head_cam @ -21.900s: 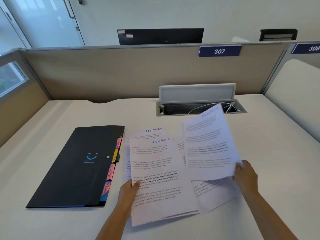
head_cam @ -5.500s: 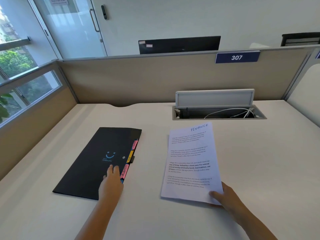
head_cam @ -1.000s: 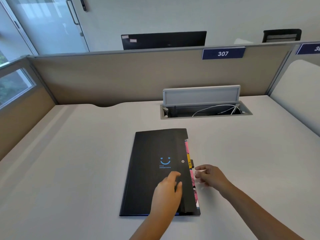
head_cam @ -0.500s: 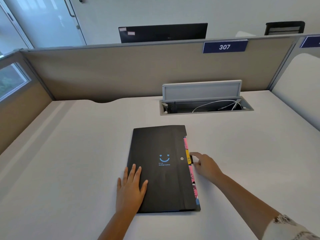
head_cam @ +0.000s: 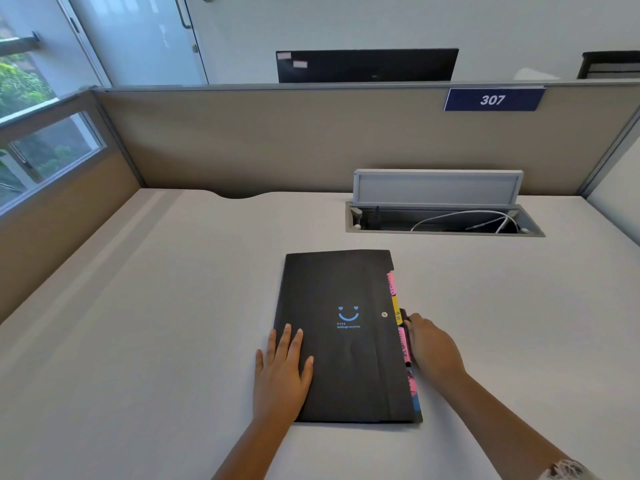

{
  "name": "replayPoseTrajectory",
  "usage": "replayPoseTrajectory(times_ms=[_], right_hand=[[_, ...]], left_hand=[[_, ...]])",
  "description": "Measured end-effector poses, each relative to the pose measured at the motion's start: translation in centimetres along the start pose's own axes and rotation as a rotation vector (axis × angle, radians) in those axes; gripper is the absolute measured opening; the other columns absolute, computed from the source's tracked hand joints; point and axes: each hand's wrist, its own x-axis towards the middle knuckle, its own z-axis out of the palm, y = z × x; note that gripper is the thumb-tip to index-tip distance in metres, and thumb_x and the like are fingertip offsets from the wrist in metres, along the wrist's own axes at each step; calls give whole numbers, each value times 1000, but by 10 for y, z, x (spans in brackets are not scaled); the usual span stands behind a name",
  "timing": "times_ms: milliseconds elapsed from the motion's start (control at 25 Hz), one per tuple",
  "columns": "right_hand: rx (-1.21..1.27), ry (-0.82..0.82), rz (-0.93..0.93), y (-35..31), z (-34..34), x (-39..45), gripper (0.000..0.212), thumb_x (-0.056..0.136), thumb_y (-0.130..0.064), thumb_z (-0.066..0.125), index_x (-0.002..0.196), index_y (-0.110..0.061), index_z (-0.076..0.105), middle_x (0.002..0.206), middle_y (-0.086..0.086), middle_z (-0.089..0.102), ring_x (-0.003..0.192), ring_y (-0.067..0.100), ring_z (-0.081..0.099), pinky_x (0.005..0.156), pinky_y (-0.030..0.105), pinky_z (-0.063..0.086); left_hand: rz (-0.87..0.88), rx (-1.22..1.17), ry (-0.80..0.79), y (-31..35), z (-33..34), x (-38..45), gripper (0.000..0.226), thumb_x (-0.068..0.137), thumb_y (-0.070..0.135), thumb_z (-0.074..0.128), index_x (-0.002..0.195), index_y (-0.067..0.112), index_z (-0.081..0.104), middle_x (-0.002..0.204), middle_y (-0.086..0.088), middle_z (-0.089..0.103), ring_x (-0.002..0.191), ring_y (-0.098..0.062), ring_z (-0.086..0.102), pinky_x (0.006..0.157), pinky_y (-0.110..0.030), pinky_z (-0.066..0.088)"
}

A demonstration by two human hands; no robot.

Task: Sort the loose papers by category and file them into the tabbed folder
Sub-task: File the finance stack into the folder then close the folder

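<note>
While the left hand (head_cam: 282, 372) presses flat on it, a closed black tabbed folder (head_cam: 346, 337) shows a blue smiley; the right hand (head_cam: 431, 344) touches its coloured tabs (head_cam: 398, 317), grip unclear.

The writing on the coloured tabs (head_cam: 398, 317) along the black folder (head_cam: 343, 337) was too small to be read. The right hand's (head_cam: 433, 346) fingertips were hidden at the folder's edge, so its grip could not be judged. The second monitor (head_cam: 611, 65) was cut off by the frame's right edge.
</note>
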Motion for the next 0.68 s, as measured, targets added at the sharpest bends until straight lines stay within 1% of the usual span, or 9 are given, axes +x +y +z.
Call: replayPoseTrajectory(times_ms=[120, 200, 280, 360, 400, 480, 520, 600, 680], right_hand=[[31, 42, 75, -3, -2, 3, 19, 98, -30, 34, 86, -17, 40, 65, -8, 46, 56, 6, 47, 47, 16, 27], [38, 62, 90, -2, -1, 5, 19, 98, -31, 36, 90, -15, 42, 61, -9, 45, 53, 8, 47, 44, 16, 25], [37, 63, 62, 3, 0, 9, 20, 96, -32, 41, 110, -18, 44, 64, -8, 52, 52, 8, 48, 45, 18, 31], [28, -15, -10, 9, -4, 16, 37, 94, -28, 44, 131, -26, 38, 69, -6, 58, 55, 10, 51, 50, 20, 38], [44, -77, -36, 11, -7, 21, 43, 94, -25, 45, 135, -29, 36, 69, -5, 58, 56, 11, 53, 52, 18, 40], [191, -180, -30, 13, -14, 29, 48, 91, -18, 50, 136, -30, 38, 62, -5, 58, 52, 12, 55, 51, 17, 43], [267, -201, -15, 15, -16, 32, 49, 90, -16, 53, 135, -29, 41, 59, -4, 59, 49, 13, 56, 51, 19, 46], [355, -198, 2, 18, -16, 36, 45, 87, -14, 58, 129, -27, 47, 56, -1, 60, 44, 13, 57, 52, 25, 50], [370, -192, -6, 20, -15, 38, 37, 87, -15, 59, 122, -25, 52, 56, 1, 61, 43, 11, 56, 57, 30, 51]], left_hand=[[-13, -29, 6, 6, 2, 0, 56, 95, 47, 24, 146, 29, 10, 157, 6, 3, 145, -19, -5, 117, -39, 5], [-15, -37, 14, 7, 3, 1, 56, 95, 47, 24, 146, 29, 11, 157, 8, 5, 145, -19, -4, 117, -39, 5], [-9, -26, 11, 7, 5, 1, 56, 95, 48, 24, 146, 30, 12, 156, 9, 6, 145, -19, -5, 117, -39, 4], [-5, -21, 16, 6, 6, 1, 56, 95, 49, 24, 146, 30, 13, 156, 10, 6, 145, -19, -6, 117, -38, 3], [-5, -23, 21, 5, 6, 1, 56, 95, 49, 24, 146, 30, 13, 156, 10, 6, 145, -19, -6, 116, -38, 3], [-5, -31, 36, 5, 6, 1, 56, 94, 49, 25, 146, 30, 14, 156, 9, 7, 145, -19, -5, 116, -38, 2], [-5, -36, 44, 5, 7, 2, 56, 94, 49, 26, 146, 29, 14, 156, 9, 8, 145, -19, -4, 115, -37, 1], [-5, -46, 58, 5, 7, 1, 57, 94, 49, 28, 146, 29, 16, 156, 8, 10, 145, -20, -3, 113, -36, 0], [-3, -55, 65, 5, 7, 0, 56, 94, 49, 28, 146, 29, 16, 156, 8, 10, 145, -20, -2, 112, -35, -1]])
